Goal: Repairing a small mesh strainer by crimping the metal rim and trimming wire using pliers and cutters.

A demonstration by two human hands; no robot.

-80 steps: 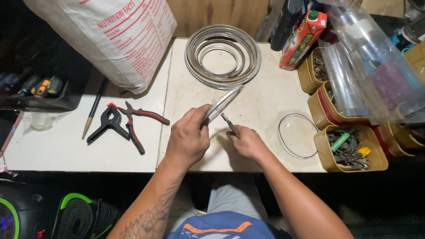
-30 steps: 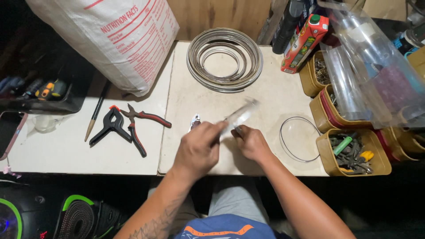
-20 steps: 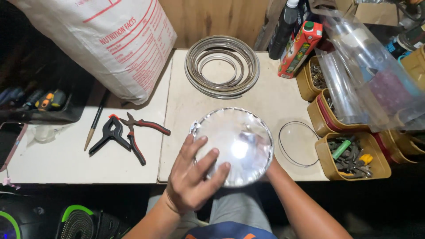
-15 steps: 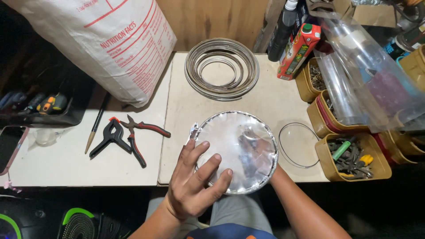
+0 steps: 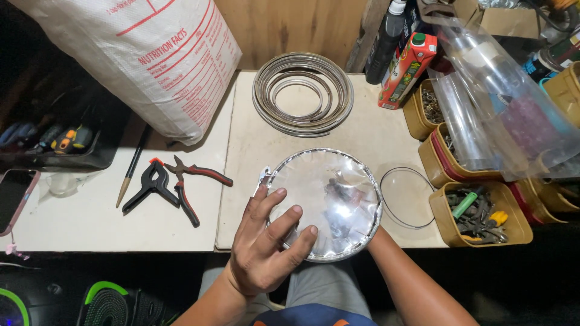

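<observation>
Flat and spread, the left hand (image 5: 266,253) presses its fingers (image 5: 289,218) on the face of a round shiny disc (image 5: 329,202), a grip that is open-palmed rather than curled. Its partner, the right hand, is hidden under the disc; only the forearm (image 5: 417,284) shows, so I cannot tell how it is held. That disc hangs face-up over the near edge of the bench (image 5: 362,136), above the person's lap. By size, a big white sack (image 5: 142,60) comes first, leaning at the back left over the pale top. Next are clear plastic bags (image 5: 501,115) heaped at the right over yellow tubs (image 5: 480,214), the nearest tub holding mixed small hardware with a green piece. A coil (image 5: 303,92) of flat metal strip lies well behind the disc, apart from it. A thin wire ring (image 5: 408,198) lies just right of the disc. A red carton (image 5: 406,69) stands beside the coil, with a dark bottle (image 5: 386,42) behind it. To the left lie a black clamp (image 5: 148,186) and red-handled pliers (image 5: 190,187), close together, with a thin brush (image 5: 133,166) beyond them. A phone (image 5: 15,199) sits at the far left edge. Smallest is a bit of metal (image 5: 263,176) touching the disc's left rim.
</observation>
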